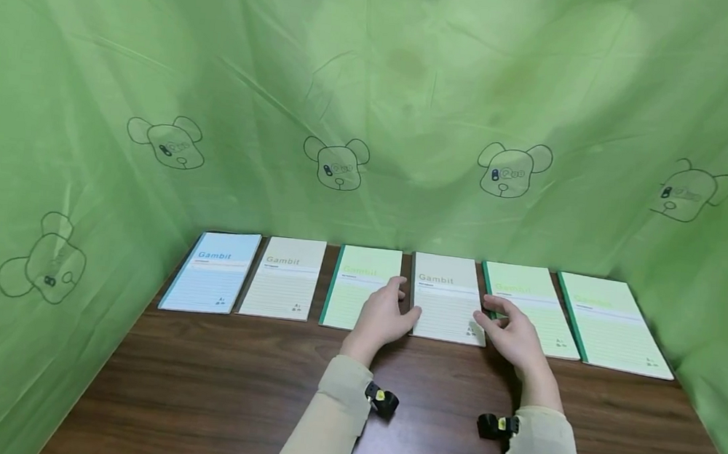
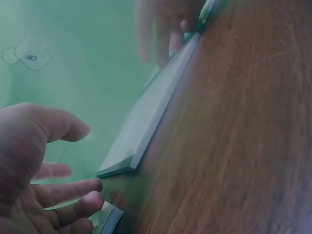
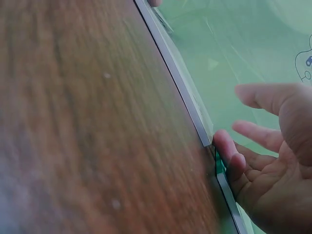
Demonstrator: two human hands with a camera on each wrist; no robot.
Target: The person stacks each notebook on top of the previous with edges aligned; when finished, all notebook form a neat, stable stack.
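A grey-white notebook (image 1: 441,315) with "Gambit" on its cover lies flat on the table between my two hands. My left hand (image 1: 382,315) is at its left edge, over the right part of a pale green notebook (image 1: 347,295). At the opposite edge is my right hand (image 1: 515,333), overlapping another green notebook (image 1: 539,288). In the left wrist view, thumb and fingers (image 2: 73,192) are spread apart near the notebook's corner, with nothing held. The right wrist view shows the right fingertips (image 3: 223,141) right at the notebook's corner, the thumb raised away from it.
Farther left lie a blue notebook (image 1: 211,274) and a second grey-white notebook (image 1: 283,278); a green notebook (image 1: 614,328) ends the row on the right. Green cloth (image 1: 380,60) with bear-head drawings surrounds the brown wooden table (image 1: 204,387) at the back and sides.
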